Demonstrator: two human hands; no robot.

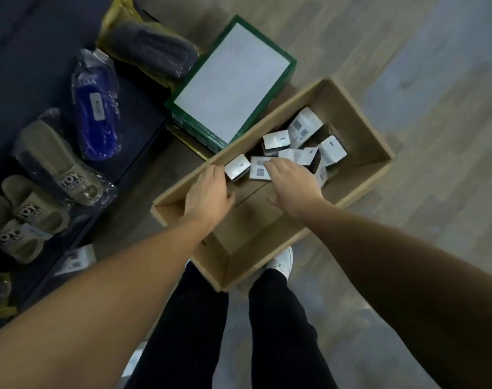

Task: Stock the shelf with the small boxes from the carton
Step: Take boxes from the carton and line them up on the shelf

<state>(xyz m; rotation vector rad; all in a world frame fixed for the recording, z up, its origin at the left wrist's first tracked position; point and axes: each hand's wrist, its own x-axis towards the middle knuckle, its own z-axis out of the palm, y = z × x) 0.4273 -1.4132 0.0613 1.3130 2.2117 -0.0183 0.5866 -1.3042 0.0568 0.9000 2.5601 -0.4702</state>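
Observation:
An open brown carton [359, 130] stands on the floor in front of my feet. Several small white boxes [305, 127] lie jumbled in its far half. My left hand [208, 195] reaches into the carton, and its fingertips touch one small white box [237, 167] near the carton's left wall; whether it grips that box is unclear. My right hand [292, 183] lies over another white box [258, 169] with curled fingers on its top. The dark shelf [138, 119] runs along the left side.
On the shelf lie bagged slippers: blue [99, 113], grey [152, 49] and several khaki pairs [54, 161]. A green-edged flat box [228, 82] sits between shelf and carton. Another white box [76, 261] rests on a lower shelf level. Wood-pattern floor spreads to the right.

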